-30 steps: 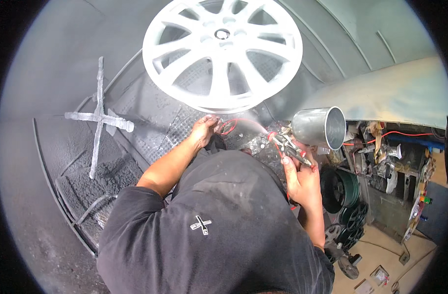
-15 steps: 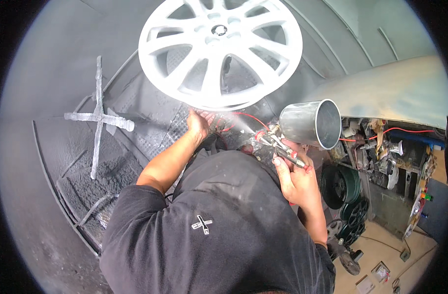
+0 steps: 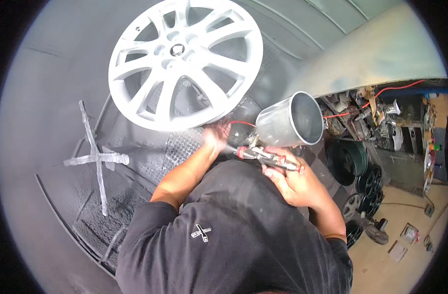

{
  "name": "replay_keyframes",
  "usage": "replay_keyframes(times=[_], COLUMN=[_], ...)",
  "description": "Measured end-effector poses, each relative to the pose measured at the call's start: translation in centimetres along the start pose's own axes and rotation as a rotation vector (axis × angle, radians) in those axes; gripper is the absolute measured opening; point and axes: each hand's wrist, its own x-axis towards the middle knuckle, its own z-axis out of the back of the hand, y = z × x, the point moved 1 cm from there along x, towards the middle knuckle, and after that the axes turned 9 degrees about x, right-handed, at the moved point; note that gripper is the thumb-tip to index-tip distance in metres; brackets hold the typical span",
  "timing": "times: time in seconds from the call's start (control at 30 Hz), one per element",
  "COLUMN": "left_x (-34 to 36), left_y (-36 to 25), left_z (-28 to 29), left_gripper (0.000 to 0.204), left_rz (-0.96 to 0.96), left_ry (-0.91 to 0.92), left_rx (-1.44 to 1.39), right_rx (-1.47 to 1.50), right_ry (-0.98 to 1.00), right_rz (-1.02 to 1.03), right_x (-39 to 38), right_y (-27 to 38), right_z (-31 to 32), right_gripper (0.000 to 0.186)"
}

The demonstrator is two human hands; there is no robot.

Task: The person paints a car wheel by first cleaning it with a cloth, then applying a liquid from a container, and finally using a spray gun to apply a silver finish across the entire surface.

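A white spoked car wheel rim [image 3: 172, 93] stands in front of me with a dark centre cap. My right hand [image 3: 295, 179] is closed around a spray gun [image 3: 268, 159] with red fittings, its nozzle pointing left. A large metal paint cup [image 3: 278, 125] sits on the gun, its round end facing right. Pale mist shows by the nozzle, around my left wrist. Close to the rim's lower edge is my left hand [image 3: 216, 137], fingers stretched out and somewhat blurred. Whether it touches the rim I cannot tell.
To the left stands a cross-shaped stand [image 3: 97, 158] coated in grey paint. A red hose [image 3: 339, 115] runs off to the right. Dark wheel rims [image 3: 349, 159] are stacked at the right, near a cluttered rack [image 3: 395, 142]. A pale panel [image 3: 376, 54] curves above them.
The wheel rim appears lower and further left in view, and slightly turned. The spray gun has shifted left, closer to my left hand, which now sits further right along the rim's edge.
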Motion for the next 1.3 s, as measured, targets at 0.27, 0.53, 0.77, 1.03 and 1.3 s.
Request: replay_keyframes(times=[0.27, 0.53, 0.77, 1.03, 1.3], left_x=[-1.1, 5.4, 6.6, 6.8, 6.1], left_y=[-9.3, -33.3, -32.2, -29.9, -29.7], left_z=[7.4, 12.9, 10.9, 10.8, 11.6], left_gripper=[0.055, 0.049, 0.047, 0.045, 0.044], left_rz=[0.051, -0.27, -0.293, -0.268, -0.282], left_ry=[-0.179, -0.169, -0.194, -0.187, -0.159], left_rx=[0.456, 0.567, 0.476, 0.441, 0.41], right_rx=[-0.249, -0.16, -0.041, -0.038, -0.19], right_ry=[-0.37, -0.469, -0.562, -0.61, -0.675], right_rz=[0.009, 0.022, 0.008, -0.004, 0.072], right_x=[-0.6, -0.5, -0.3, -0.4, 0.5], right_y=[-1.9, -3.7, -4.2, -4.3, -4.5], right_z=[4.5, 6.0, 5.9, 6.2, 6.4], right_gripper=[0.029, 0.024, 0.026, 0.027, 0.027])
